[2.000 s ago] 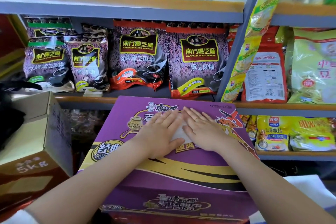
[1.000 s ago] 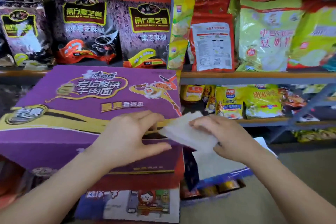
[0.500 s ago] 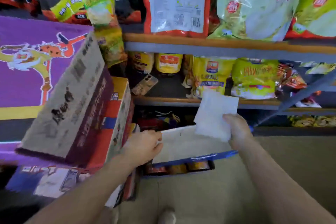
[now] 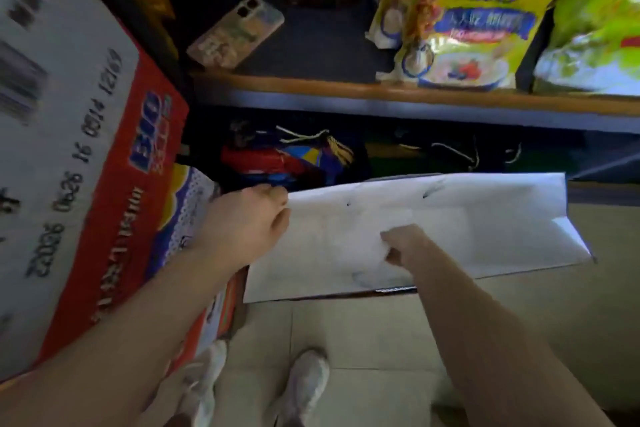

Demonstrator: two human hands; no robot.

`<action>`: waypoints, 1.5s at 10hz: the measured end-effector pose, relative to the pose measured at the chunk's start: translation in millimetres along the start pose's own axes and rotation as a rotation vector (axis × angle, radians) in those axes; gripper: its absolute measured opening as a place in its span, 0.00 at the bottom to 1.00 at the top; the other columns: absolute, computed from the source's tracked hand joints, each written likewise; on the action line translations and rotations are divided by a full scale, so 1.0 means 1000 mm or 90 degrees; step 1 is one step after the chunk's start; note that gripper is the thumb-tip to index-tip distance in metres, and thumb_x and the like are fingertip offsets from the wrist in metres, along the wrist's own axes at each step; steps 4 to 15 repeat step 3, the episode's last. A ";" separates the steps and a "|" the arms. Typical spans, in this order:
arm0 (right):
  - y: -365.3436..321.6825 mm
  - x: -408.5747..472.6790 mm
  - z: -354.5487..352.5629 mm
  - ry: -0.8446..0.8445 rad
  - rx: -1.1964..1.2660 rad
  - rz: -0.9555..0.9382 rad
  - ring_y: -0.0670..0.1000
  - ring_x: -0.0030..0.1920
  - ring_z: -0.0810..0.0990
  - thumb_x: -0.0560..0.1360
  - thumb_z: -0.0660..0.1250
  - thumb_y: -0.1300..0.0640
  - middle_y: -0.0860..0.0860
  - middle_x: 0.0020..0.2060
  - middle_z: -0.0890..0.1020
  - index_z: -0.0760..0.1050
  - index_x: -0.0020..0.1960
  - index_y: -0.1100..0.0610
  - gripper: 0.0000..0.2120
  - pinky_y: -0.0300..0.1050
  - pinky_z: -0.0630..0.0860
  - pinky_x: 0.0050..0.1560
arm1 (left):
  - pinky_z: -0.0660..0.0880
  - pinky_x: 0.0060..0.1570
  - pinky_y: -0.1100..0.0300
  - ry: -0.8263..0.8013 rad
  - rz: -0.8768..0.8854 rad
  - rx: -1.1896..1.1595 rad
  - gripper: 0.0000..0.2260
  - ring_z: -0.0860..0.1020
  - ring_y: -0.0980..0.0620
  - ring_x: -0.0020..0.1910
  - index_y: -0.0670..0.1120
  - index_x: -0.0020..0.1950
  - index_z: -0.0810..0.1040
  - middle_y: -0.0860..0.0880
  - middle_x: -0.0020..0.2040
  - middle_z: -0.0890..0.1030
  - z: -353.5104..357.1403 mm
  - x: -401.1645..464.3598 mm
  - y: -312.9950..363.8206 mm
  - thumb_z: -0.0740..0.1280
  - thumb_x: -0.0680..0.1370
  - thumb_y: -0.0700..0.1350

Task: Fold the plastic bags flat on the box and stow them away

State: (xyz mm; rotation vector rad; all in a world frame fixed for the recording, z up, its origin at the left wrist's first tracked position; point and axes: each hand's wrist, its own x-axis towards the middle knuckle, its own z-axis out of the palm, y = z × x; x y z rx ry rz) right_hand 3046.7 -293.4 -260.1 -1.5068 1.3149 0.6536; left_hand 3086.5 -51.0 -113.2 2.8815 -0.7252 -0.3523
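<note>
- Down by the floor, beside the red carton point(image 4: 114, 163), I have both hands on a white box flap point(image 4: 485, 218) that lies open below the lowest shelf point(image 4: 381, 94).
- My left hand point(image 4: 249, 222) has its fingers curled over the flap's left edge, gripping it.
- My right hand point(image 4: 401, 243) is curled tight over something pale and crumpled; I judge it to be the folded plastic bag point(image 4: 367, 267), though white on white blurs the outline, so I cannot say how firmly it is pinched.
- The bag sits at my right fingertips, against the flap's surface, near its front edge.
- Handling, as I judge it: thin film, almost weightless, soft and slippery, with enough spring to open its folds once released. I would pinch it across the folded stack, not by one layer.
- The flap looks like stiff card; holding its edge seems enough.
- A phone point(image 4: 235, 33) lies on the shelf above, well apart.
</note>
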 end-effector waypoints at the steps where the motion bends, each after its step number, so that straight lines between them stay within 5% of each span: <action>1: 0.002 0.013 0.005 0.012 -0.170 -0.056 0.54 0.41 0.73 0.76 0.60 0.66 0.54 0.38 0.72 0.64 0.33 0.55 0.15 0.40 0.71 0.33 | 0.66 0.34 0.58 0.010 -0.015 -0.030 0.10 0.77 0.43 0.43 0.43 0.52 0.75 0.45 0.48 0.78 0.010 0.000 -0.006 0.60 0.78 0.47; 2: -0.001 0.015 0.002 0.022 -0.322 -0.098 0.56 0.43 0.73 0.75 0.57 0.67 0.57 0.35 0.74 0.65 0.32 0.59 0.13 0.45 0.70 0.37 | 0.72 0.37 0.56 0.014 -0.013 -0.059 0.10 0.77 0.45 0.45 0.45 0.54 0.75 0.47 0.49 0.78 0.014 0.004 -0.008 0.59 0.78 0.48; 3: -0.009 0.007 0.006 -0.011 -0.389 -0.147 0.57 0.41 0.77 0.76 0.59 0.63 0.62 0.47 0.81 0.75 0.45 0.67 0.08 0.46 0.71 0.41 | 0.72 0.39 0.56 -0.022 -0.033 -0.051 0.10 0.77 0.45 0.46 0.45 0.55 0.75 0.47 0.50 0.78 0.015 0.006 -0.006 0.59 0.78 0.48; 15: -0.009 0.007 0.006 -0.011 -0.389 -0.147 0.57 0.41 0.77 0.76 0.59 0.63 0.62 0.47 0.81 0.75 0.45 0.67 0.08 0.46 0.71 0.41 | 0.72 0.39 0.56 -0.022 -0.033 -0.051 0.10 0.77 0.45 0.46 0.45 0.55 0.75 0.47 0.50 0.78 0.015 0.006 -0.006 0.59 0.78 0.48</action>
